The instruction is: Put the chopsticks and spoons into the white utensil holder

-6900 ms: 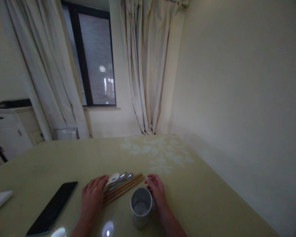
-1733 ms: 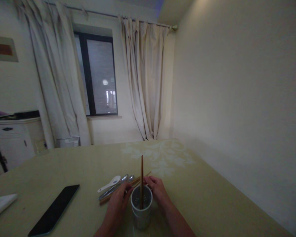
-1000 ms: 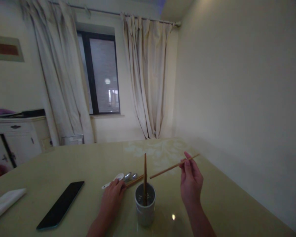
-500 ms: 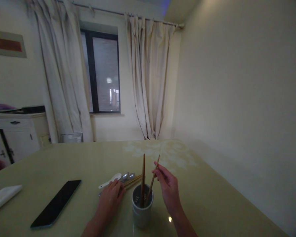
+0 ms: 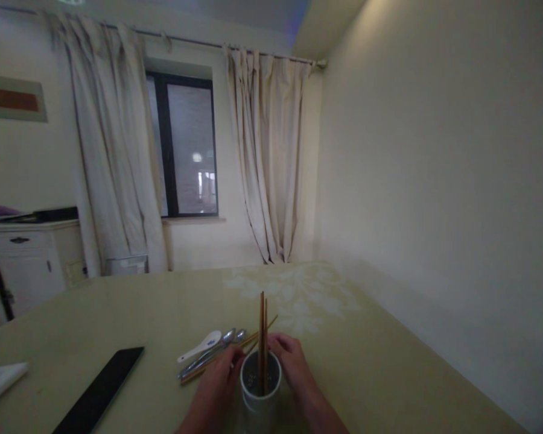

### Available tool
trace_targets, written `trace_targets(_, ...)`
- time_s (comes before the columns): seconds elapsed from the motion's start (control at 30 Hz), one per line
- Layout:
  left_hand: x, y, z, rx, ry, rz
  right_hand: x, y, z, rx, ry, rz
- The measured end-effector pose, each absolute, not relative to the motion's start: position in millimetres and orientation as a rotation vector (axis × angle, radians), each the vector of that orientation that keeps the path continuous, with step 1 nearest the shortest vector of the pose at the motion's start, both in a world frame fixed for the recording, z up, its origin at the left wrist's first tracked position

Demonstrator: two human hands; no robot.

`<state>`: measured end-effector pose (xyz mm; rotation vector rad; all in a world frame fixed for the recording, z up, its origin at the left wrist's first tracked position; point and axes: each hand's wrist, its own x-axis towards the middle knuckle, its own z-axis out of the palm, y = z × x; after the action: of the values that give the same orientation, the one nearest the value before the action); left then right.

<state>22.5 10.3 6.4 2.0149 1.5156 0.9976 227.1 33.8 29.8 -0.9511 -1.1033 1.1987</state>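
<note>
A white perforated cup (image 5: pixel 259 398) stands at the near table edge with two wooden chopsticks (image 5: pixel 262 337) upright in it. My left hand (image 5: pixel 215 389) lies just left of the cup, fingers curled onto the chopsticks lying on the table (image 5: pixel 208 364); whether it grips them is unclear. My right hand (image 5: pixel 294 364) is right of and behind the cup, its fingertips pinched on the far end of one lying chopstick (image 5: pixel 271 320). A white ceramic spoon (image 5: pixel 201 346) and two metal spoons (image 5: pixel 228 337) lie beside the chopsticks.
A black phone (image 5: pixel 100 392) lies flat to the left. A white napkin (image 5: pixel 0 381) sits at the far left edge. The yellow-green table (image 5: pixel 366 361) meets the wall on the right. A white cabinet (image 5: pixel 27 259) and curtained window stand behind.
My right hand let go of the second chopstick, which now stands in the cup, and came back down behind the cup to the lying chopsticks. My left hand stayed on them.
</note>
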Motion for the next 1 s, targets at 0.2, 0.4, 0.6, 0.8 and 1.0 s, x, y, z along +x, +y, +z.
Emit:
trace_targets(0.2,30,0,19,1.978,1.398,1.101,213,33,29,-0.875,-1.101,1.326)
trace_targets(0.4,7,13,12,2.030,1.761,1.098,256,33,63,-0.931,-0.847,0.786)
trace_targets(0.6,-17,19,8,2.158,2.084,0.793,304,26,93,-0.805,-0.647,0.425)
trace_targets(0.8,-19,22,2,2.133,2.000,0.782,278,11,99,-0.728,-0.873,0.628)
trace_targets(1.0,-19,19,0,2.128,1.948,0.824,253,0,98,-0.717,-1.132,0.868)
